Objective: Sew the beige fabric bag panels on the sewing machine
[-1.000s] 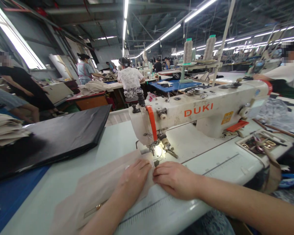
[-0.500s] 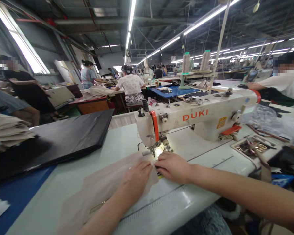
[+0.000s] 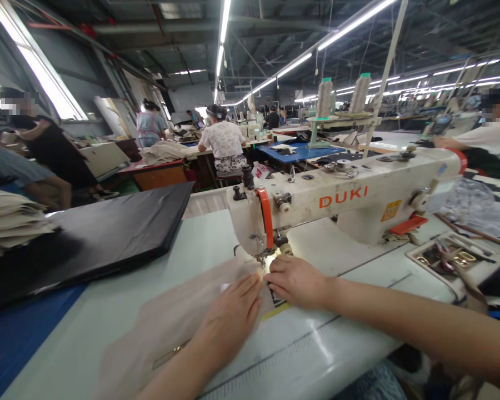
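A thin beige fabric piece [image 3: 166, 314] lies on the pale sewing table [image 3: 316, 344], its far end at the needle of the sewing machine [image 3: 300, 205]. My left hand [image 3: 233, 311] rests flat on this fabric, fingers stretched toward the needle. Close to the lit needle area, my right hand [image 3: 298, 280] has its fingers curled together at the fabric's right edge; the fingertips partly hide what they grip. A brass-coloured metal piece [image 3: 177, 350] shows on the fabric beside my left forearm.
A black folded sheet [image 3: 120, 233] lies at the left, with stacked beige cloth [image 3: 12, 219] on it. A tray [image 3: 454, 258] of metal fittings sits right of the machine. Thread cones [image 3: 324, 99] stand behind it. Other people work at tables farther back.
The view has shifted slightly, with the machine's right end now farther right. My left hand has moved slightly nearer the needle on the fabric. My right hand stays by the needle.
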The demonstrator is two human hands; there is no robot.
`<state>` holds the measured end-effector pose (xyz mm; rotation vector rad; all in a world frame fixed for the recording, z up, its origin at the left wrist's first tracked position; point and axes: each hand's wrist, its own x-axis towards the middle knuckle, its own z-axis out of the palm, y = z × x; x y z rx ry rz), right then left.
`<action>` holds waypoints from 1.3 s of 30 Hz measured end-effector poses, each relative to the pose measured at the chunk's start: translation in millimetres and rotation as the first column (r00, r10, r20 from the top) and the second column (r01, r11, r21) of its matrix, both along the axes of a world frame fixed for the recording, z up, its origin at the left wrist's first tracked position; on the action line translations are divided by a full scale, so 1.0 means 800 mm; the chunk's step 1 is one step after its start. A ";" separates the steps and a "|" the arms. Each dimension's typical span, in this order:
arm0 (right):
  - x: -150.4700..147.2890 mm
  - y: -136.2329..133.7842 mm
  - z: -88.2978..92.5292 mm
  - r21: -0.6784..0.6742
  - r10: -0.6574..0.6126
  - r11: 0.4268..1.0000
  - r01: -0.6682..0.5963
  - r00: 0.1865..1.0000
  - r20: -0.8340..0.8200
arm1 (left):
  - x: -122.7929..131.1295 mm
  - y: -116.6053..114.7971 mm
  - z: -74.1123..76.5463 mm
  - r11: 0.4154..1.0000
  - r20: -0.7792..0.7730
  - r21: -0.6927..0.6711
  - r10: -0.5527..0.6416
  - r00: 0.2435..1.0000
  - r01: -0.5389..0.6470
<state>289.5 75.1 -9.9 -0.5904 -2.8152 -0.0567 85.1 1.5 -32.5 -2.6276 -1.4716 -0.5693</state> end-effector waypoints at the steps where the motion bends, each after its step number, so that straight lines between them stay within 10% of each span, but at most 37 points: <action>1: 0.001 0.003 -0.001 0.004 -0.007 1.000 0.007 1.000 0.000 | 0.001 0.004 -0.001 1.000 0.007 -0.001 0.004 1.000 -0.004; 39: -0.001 0.008 -0.007 0.014 -0.063 0.998 0.063 0.998 0.014 | 0.001 0.023 -0.006 0.996 -0.011 0.086 -0.016 1.000 0.017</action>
